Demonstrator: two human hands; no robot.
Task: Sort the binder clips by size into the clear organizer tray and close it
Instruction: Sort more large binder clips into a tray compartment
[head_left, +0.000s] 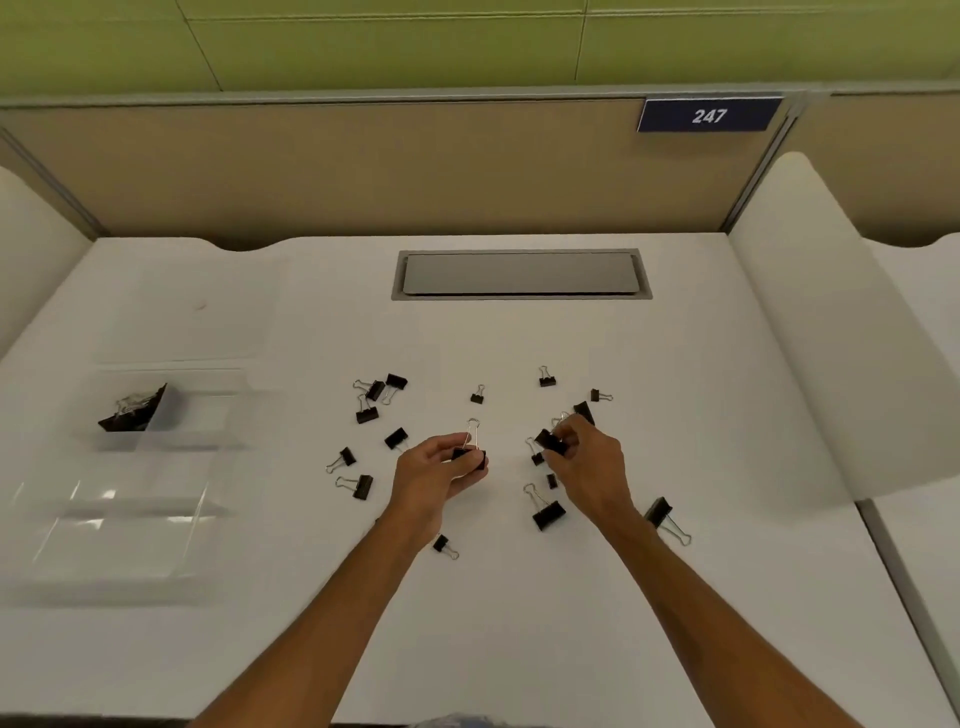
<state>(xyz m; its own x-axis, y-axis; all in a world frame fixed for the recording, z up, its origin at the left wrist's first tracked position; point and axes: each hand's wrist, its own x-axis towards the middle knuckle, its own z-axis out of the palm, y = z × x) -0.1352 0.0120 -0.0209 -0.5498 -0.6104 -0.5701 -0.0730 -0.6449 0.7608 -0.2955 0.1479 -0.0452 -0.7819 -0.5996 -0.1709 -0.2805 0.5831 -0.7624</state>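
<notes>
Left hand (441, 467) pinching large clip (469, 457); right hand (587, 462) gripping another clip (549, 441). Risk: dropping mid-carry, or mis-sizing into wrong tray (130, 519) compartment.

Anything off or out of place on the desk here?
Nothing damaged. Loose binder clips lie scattered across the desk, expected mid-sort. Only one compartment of the clear organizer tray holds clips. The left hand and right hand each hold a clip.
</notes>
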